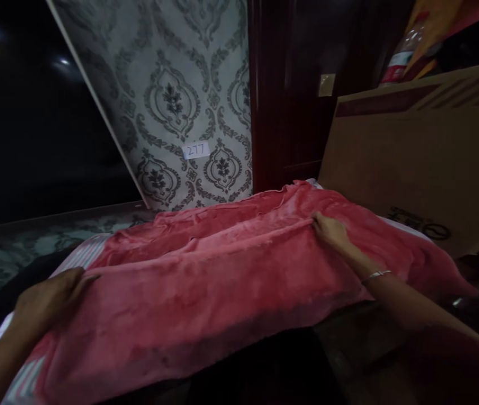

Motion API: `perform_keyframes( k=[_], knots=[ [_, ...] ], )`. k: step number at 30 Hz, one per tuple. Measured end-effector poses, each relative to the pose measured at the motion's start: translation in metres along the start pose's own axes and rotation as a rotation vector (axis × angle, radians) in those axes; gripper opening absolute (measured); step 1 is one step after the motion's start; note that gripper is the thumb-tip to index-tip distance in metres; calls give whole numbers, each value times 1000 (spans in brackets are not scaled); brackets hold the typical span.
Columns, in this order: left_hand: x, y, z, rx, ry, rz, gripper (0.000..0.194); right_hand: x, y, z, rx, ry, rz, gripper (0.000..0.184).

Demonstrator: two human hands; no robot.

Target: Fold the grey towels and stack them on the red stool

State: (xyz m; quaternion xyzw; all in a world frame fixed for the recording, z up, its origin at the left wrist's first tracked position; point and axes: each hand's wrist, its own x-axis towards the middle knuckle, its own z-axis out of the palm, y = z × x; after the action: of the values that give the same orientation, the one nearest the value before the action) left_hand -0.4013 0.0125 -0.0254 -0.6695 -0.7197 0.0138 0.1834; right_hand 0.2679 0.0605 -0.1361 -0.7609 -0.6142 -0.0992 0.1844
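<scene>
A pinkish-red plush cloth [206,304] stretches across the middle of the view, its near part hanging down in front. My left hand [49,295] is closed on its left end, thumb and fingers at the upper edge. Over on the right, my right hand [330,229] pinches the same raised edge. The edge runs fairly straight between the two hands. Behind it, more of the plush material lies in loose folds. Striped pale fabric [85,253] shows under the cloth at the left. Whether the plush cloth is a garment or a blanket I cannot tell.
A large cardboard box [416,152] stands at the right, with a plastic bottle [402,56] on or behind its top. A dark glossy screen [45,124] fills the left. Patterned wallpaper [176,95] bears a paper label [196,149] reading 277, beside a dark red door [285,95].
</scene>
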Motion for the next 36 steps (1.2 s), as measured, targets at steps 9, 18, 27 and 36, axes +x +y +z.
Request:
perform_keyframes(
  k=[9,18,27,36],
  knots=[
    [-27,-8,-5,-48,18,60,41,-9,23,-20,294,91,-41,7],
    [-52,-23,-9,-82,-30,136,29,-14,25,-48,238,0,-217,11],
    [-54,-21,-80,-20,358,-157,39,-31,5,-128,105,405,43,25],
    [-38,-26,-155,-157,433,-321,48,-4,9,-197,-35,527,131,49]
  ],
)
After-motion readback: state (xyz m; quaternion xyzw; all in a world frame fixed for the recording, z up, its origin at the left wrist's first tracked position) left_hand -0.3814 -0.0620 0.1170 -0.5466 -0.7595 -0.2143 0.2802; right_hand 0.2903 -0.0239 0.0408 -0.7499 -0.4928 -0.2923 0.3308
